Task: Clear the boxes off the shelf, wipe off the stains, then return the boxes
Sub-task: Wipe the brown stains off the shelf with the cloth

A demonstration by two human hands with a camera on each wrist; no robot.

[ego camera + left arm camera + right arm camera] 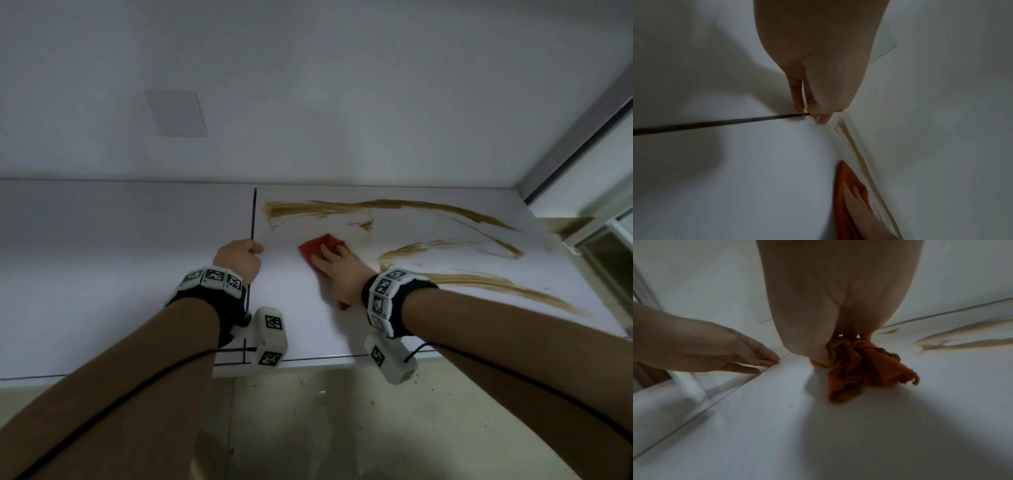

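The white shelf [120, 274] has no boxes on it in any view. Long brown stains [342, 207] streak its right half, and more streaks [496, 286] run toward the right edge. My right hand [337, 270] presses an orange-red cloth [315, 251] flat on the shelf, left of the streaks. In the right wrist view the cloth [869, 369] is bunched under the hand and soiled brown. My left hand [239, 260] rests on the shelf and holds nothing. Its fingertips [799, 107] touch the dark seam [254, 212] between two shelf panels.
A white wall rises behind the shelf, with a square plate [176, 113] on it. A grey metal frame [582, 137] closes off the right end. The shelf's front edge [325, 359] lies below my wrists, with speckled floor [342, 428] beneath.
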